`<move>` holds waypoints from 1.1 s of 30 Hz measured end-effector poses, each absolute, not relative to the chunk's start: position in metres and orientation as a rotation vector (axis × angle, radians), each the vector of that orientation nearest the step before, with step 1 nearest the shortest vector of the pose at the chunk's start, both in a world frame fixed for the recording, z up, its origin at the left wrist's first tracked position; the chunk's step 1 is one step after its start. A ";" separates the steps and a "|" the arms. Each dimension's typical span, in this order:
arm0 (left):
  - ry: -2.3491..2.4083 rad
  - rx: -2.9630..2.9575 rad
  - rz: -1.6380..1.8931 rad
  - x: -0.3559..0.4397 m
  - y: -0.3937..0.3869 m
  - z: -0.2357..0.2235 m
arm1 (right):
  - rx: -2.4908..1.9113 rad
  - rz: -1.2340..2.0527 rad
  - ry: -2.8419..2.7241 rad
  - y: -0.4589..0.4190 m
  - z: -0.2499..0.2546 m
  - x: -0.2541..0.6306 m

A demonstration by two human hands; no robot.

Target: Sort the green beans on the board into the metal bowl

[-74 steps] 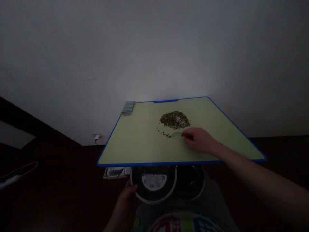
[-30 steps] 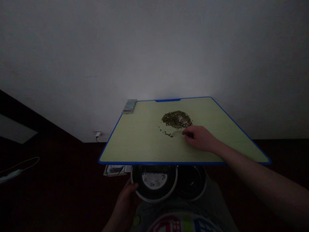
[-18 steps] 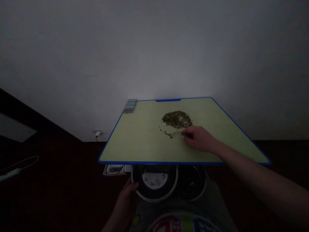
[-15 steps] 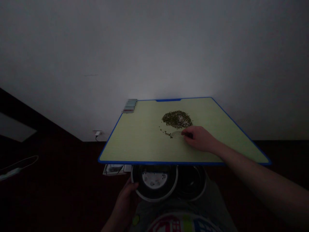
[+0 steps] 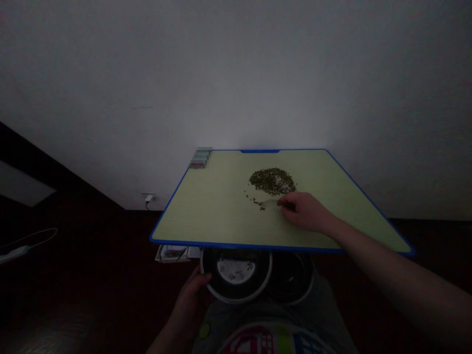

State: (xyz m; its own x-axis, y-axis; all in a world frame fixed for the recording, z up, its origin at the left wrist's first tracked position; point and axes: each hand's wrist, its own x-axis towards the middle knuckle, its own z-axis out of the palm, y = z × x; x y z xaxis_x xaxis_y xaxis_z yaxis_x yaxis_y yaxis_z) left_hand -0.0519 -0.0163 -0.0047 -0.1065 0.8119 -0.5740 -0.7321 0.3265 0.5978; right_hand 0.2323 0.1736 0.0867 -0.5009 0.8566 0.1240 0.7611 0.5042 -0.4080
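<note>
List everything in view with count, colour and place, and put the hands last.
board: one, pale green with blue edge, before the wall
pile of grains: one, brownish green, on the board
stray grains: several, brownish, nearer than the pile
curved piece: one, clear, at the right hand
pixelated item: count unclear, greyish, far left corner
white-rimmed bowl: one, dark inside, below the near edge
dark bowl: one, blackish, right of that bowl
box: one, pale, left of the bowls
plug: one, white, low on the wall
wall: one, grey, behind
floor: one, dark red, below
shirt: one, multicoloured, bottom
left hand: one, bare, at the white-rimmed bowl's rim
right hand: one, bare, fingers pinching the curved piece
</note>
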 end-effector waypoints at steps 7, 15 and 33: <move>1.082 0.080 1.290 -0.054 -0.013 -0.005 | -1.316 0.475 -2.457 0.171 0.088 0.220; 1.127 0.153 1.312 -0.054 -0.011 -0.005 | -1.263 0.563 -2.455 0.173 0.085 0.206; 1.059 0.089 1.280 -0.055 -0.010 -0.014 | -1.167 0.813 -2.441 0.147 0.083 0.180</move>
State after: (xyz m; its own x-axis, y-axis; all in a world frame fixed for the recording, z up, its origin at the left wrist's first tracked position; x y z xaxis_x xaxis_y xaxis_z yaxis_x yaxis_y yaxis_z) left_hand -0.0551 -0.0099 -0.0140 -0.0900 0.8034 -0.5886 -0.7288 0.3497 0.5887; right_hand 0.1802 0.1470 0.0831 -0.6175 0.7857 0.0370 0.6068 0.5058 -0.6131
